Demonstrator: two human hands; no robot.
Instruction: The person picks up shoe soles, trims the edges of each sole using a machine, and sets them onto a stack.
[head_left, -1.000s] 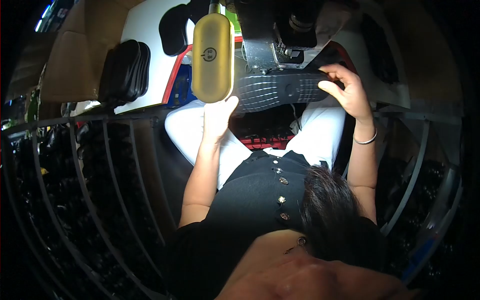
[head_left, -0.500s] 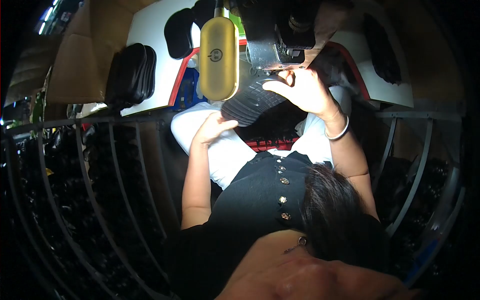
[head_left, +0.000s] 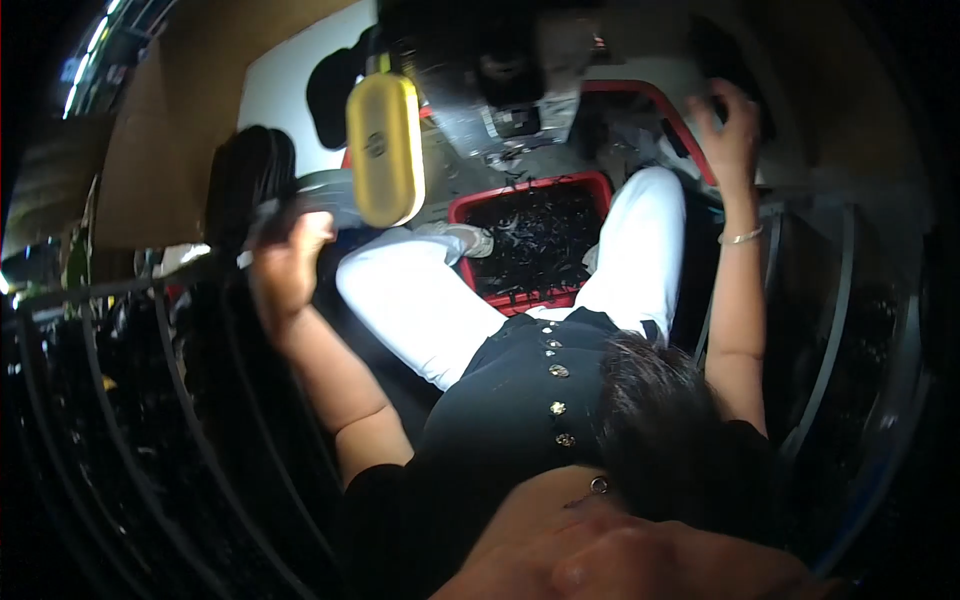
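Note:
At the left, my left hand [head_left: 285,268] is blurred by motion, its thumb against a dark shoe sole [head_left: 335,192] that it grips beside the table's left edge. Close by stands a stack of black soles [head_left: 252,175]. My right hand [head_left: 728,135] is raised at the right with its fingers apart and nothing visible between them. It is beside dark pieces [head_left: 728,65] on the right part of the table; whether it touches them is unclear.
A yellow lamp [head_left: 385,150] hangs left of a dark machine [head_left: 510,75]. Below is a red-rimmed bin [head_left: 458,215] of black scraps, between the knees. More black soles [head_left: 330,98] lie on the white table [head_left: 285,85]. Metal bars [head_left: 185,360] run along the left.
The sole has left the machine and moved left with my left hand. My right hand has let go of it and moved out to the right. The lamp appears farther left, and the scrap bin is now uncovered.

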